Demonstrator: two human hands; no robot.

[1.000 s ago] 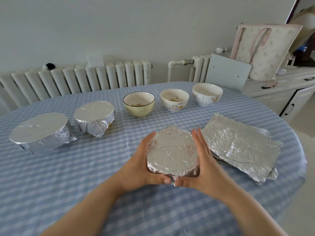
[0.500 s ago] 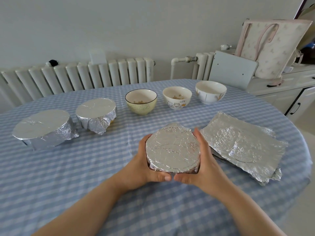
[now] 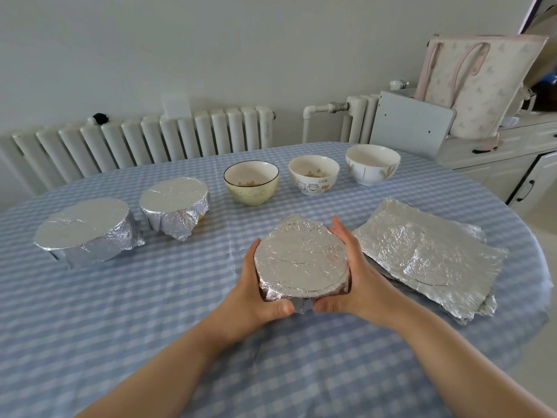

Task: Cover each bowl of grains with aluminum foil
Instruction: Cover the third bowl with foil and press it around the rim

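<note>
both hands, left hand (image 3: pixel 256 292) and right hand (image 3: pixel 358 276), clamp the foil-wrapped bowl (image 3: pixel 301 262) on the counter (image 3: pixel 150 312), crimping its edges; next, foil from the stack (image 3: pixel 428 254) for the yellow bowl (image 3: pixel 251 183).

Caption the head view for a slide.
Both hands press foil around the third bowl; three bowls remain uncovered.

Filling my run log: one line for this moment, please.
hands: left, right grip foil-covered bowl | covered: three | uncovered: three | foil sheets: right
</note>
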